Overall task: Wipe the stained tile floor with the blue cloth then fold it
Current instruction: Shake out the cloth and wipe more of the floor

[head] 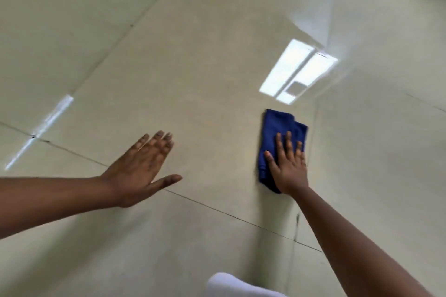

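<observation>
Right hand [288,166] lies flat, fingers spread, pressing the one blue cloth [277,137] against the tile floor [193,79], just below a bright window reflection [298,71]. Left of the cloth, well apart, the left hand [140,171] hovers, palm flat, grasping nothing. No writing shows.

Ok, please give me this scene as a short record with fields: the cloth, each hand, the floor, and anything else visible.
cloth: blue cloth, bunched, lying on the floor
right hand: right hand flat on the cloth, fingers spread
left hand: left hand open, holds nothing, away from the cloth; floor contact unclear
floor: tile floor, pale, glossy, dark grout lines; stain not visible
reflections: bright light reflection beyond the cloth
other: white object at bottom edge, unidentifiable
</observation>
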